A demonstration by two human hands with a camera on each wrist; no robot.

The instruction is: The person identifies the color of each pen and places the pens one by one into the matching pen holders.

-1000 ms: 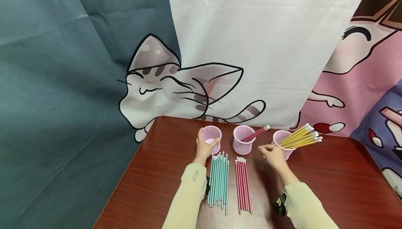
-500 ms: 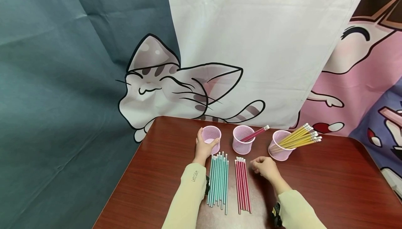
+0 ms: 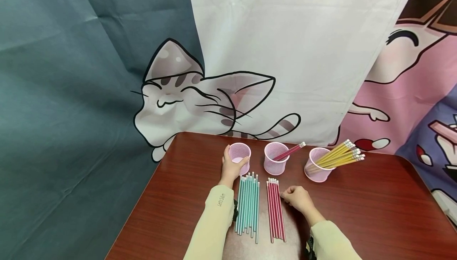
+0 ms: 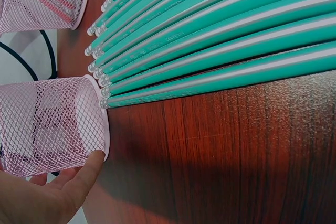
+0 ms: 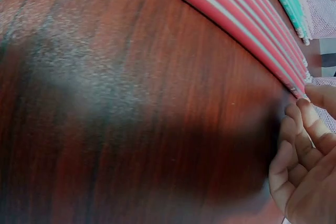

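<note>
My left hand (image 3: pixel 231 169) grips the left pink mesh pencil cup (image 3: pixel 244 149), thumb at the front and fingers round its far left side. No pencils show inside that cup. Just in front of it lies a row of teal pencils (image 3: pixel 248 208), erasers toward the cups. To their right is a row of red pencils (image 3: pixel 275 212). My right hand (image 3: pixel 299 199) is at the right side of this row. In the right wrist view, thumb and forefinger pinch the eraser end of the outermost red pencil (image 5: pixel 252 51), the other fingers curled below.
The middle pink mesh cup (image 3: pixel 274 168) holds a red pencil (image 3: pixel 287 152) leaning right. Several yellow pencils (image 3: pixel 339 157) lean right in the right-hand mesh cup (image 3: pixel 317 176). A printed cloth (image 3: pixel 307 54) hangs behind the brown wooden table (image 3: pixel 171 204).
My right hand has moved left and nearer from beside the yellow pencils' cup to the red pencils. My left hand stays on its cup.
</note>
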